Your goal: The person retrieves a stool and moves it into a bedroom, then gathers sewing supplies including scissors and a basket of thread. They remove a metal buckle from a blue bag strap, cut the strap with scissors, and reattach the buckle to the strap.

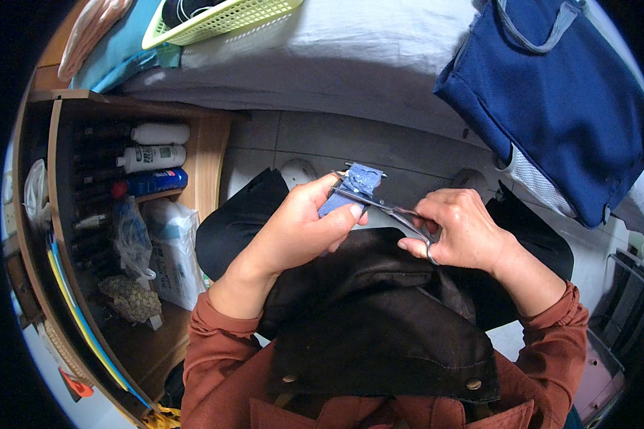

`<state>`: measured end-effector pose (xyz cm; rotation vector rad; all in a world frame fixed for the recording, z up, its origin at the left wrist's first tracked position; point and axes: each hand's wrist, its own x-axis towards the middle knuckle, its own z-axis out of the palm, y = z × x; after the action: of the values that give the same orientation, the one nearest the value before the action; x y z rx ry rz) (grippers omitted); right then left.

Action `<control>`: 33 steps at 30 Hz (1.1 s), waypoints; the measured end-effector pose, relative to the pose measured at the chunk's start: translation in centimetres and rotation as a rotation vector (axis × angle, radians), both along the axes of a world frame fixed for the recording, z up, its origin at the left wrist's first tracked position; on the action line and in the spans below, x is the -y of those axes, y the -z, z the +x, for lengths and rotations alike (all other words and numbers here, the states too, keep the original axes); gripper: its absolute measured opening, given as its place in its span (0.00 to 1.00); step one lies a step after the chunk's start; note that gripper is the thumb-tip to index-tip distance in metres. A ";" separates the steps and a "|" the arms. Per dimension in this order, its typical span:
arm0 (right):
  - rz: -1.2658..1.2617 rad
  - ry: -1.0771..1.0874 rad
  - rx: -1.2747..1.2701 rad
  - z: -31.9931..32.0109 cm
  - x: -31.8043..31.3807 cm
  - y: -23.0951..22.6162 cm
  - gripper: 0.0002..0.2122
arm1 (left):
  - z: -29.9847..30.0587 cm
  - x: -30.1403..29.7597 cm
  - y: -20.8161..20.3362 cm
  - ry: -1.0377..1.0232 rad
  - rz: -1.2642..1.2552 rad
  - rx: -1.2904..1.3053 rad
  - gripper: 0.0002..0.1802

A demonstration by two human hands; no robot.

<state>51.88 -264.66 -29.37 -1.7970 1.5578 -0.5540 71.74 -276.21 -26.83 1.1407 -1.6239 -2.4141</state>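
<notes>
My left hand (pixel 304 222) pinches a small blue piece of fabric (pixel 363 179) between thumb and fingers. The fabric looks bunched at its far end, and a thin dark rod-like edge shows behind it. My right hand (pixel 456 227) grips a pair of metal scissors (pixel 402 211), fingers and thumb at the handle loops. Their blades lie across the fabric, just beyond my left thumb. Whether the blades are cutting into it, I cannot tell. Both hands are above my lap, over a dark brown apron (pixel 379 314).
At left stands a wooden shelf unit (pixel 209 154) with bottles (pixel 152 159), plastic bags and a white package (pixel 173 250). Ahead is a bed with a pale sheet (pixel 350 64), bearing a light green basket (pixel 229 21) and a large navy bag (pixel 551 107).
</notes>
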 end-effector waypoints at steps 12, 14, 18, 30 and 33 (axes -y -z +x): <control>-0.061 0.016 0.054 -0.1 0.0 0.3 0.13 | -0.4 -0.2 -0.7 0.024 -0.075 0.046 0.19; -0.031 0.003 0.057 0.0 -0.1 0.4 0.14 | -0.3 0.0 -0.6 0.059 -0.067 0.045 0.17; 0.065 -0.032 0.077 -0.3 -0.4 0.5 0.14 | -0.2 0.0 -0.5 0.073 -0.125 0.060 0.15; 0.040 -0.058 0.105 -0.1 -0.4 0.7 0.13 | -0.4 -0.2 -0.4 0.131 -0.101 0.032 0.14; 0.153 -0.077 0.138 -0.2 -0.5 0.6 0.13 | -0.2 0.0 -0.2 0.177 -0.149 0.058 0.14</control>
<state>51.67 -264.15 -29.94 -1.6603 1.3933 -0.4974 71.49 -276.25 -26.63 1.0969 -1.9635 -2.3280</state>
